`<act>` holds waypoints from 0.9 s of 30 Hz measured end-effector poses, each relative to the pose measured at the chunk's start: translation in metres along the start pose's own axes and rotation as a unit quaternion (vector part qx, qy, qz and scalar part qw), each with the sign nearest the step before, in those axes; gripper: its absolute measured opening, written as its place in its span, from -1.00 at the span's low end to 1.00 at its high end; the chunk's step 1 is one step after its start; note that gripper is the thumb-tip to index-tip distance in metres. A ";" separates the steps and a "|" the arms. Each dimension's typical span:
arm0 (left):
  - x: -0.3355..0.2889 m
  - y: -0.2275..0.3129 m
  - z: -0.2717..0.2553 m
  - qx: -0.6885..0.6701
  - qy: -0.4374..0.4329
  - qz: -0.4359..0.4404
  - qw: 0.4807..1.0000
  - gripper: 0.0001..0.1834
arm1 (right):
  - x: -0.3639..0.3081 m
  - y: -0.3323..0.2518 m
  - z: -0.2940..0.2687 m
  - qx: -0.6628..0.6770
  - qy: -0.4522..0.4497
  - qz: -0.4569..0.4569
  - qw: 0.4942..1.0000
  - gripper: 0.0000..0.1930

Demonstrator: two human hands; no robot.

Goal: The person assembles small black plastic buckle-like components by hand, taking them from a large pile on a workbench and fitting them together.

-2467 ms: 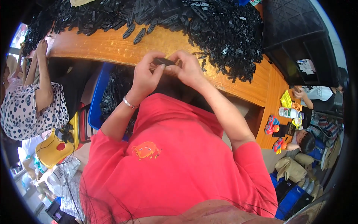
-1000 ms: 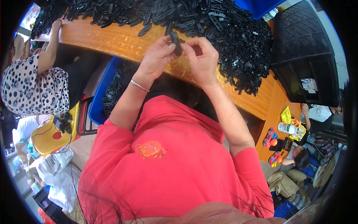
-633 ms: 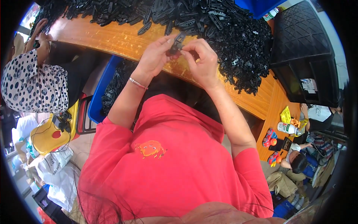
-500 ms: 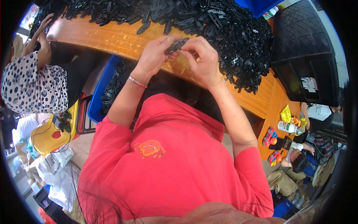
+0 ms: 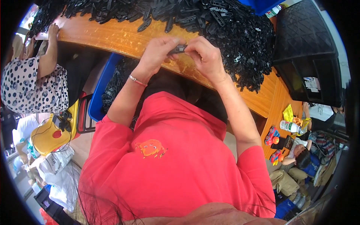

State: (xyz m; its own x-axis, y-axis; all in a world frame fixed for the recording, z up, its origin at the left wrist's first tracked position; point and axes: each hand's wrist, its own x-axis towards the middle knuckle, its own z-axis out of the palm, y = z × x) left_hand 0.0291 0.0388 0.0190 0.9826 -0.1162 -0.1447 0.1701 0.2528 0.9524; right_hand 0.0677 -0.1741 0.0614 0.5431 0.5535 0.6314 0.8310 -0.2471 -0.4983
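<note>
Pretty cluttered workshop corner here. A worn orange wooden table [image 5: 112, 37] curves across the far side, its varnish scratched, with a big heap of black plastic parts [image 5: 225, 26] piled along the far edge. On the right sits a black crate [image 5: 307, 45]. Under the table on the left there's a blue bin [image 5: 98, 93] holding more black pieces. Further left, a yellow plastic stool [image 5: 48, 135] and some white plastic bags [image 5: 56, 168] on the floor. Near right, colourful toy cars [image 5: 272, 135] and a bottle [image 5: 290, 126] lie on the table. Bright daylight comes from the far left.
</note>
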 end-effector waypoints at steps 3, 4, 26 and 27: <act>-0.001 -0.004 0.004 -0.045 0.011 0.011 0.999 -0.57 | -0.004 -0.004 0.002 0.070 0.013 0.052 0.996 -0.79; -0.002 -0.004 0.002 -0.103 -0.022 0.006 0.994 -0.57 | -0.007 -0.004 0.005 0.070 0.012 0.052 0.996 -0.79; 0.000 -0.043 0.007 -0.125 0.012 0.027 0.992 -0.53 | -0.028 -0.005 0.040 0.100 0.109 0.238 0.960 -0.88; -0.001 -0.042 0.009 -0.125 0.012 0.027 0.992 -0.53 | -0.029 -0.005 0.041 0.107 0.105 0.241 0.959 -0.87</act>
State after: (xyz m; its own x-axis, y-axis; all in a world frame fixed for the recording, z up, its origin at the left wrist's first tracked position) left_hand 0.0201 0.0195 -0.0181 0.9918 -0.0744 -0.1035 0.1267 0.4891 0.8630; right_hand 0.0426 -0.1565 0.0216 0.8888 0.2375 0.3920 0.4461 -0.2516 -0.8589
